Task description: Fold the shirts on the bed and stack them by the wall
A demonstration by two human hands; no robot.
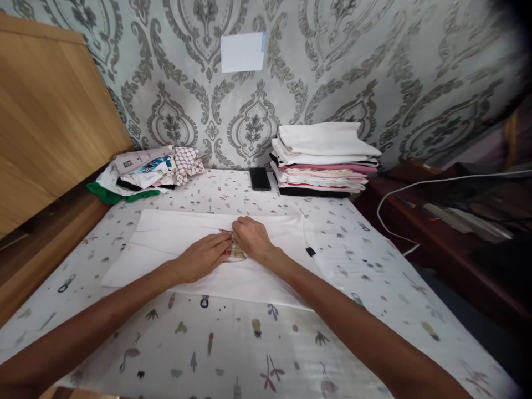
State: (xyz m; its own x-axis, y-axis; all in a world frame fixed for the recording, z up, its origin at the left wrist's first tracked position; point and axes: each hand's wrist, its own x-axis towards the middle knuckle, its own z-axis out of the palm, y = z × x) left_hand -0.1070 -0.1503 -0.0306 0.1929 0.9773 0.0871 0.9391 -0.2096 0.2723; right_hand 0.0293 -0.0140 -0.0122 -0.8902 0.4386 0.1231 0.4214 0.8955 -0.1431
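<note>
A white garment (266,282) lies spread flat across the patterned sheet, with a small black tag near its right end. At its middle a plaid patch (236,250) shows between my hands. My left hand (202,256) rests flat on the cloth at the patch's left side, its fingers stretched out toward the right. At the patch's upper right, my right hand (251,237) has its fingers curled together against the cloth; whatever they pinch is hidden.
Folded clothes form a tall stack (326,160) at the back right, beside a black phone (260,179). A looser clothes pile (145,172) sits back left, near a wooden cabinet (54,116). A white cable (390,197) hangs at right.
</note>
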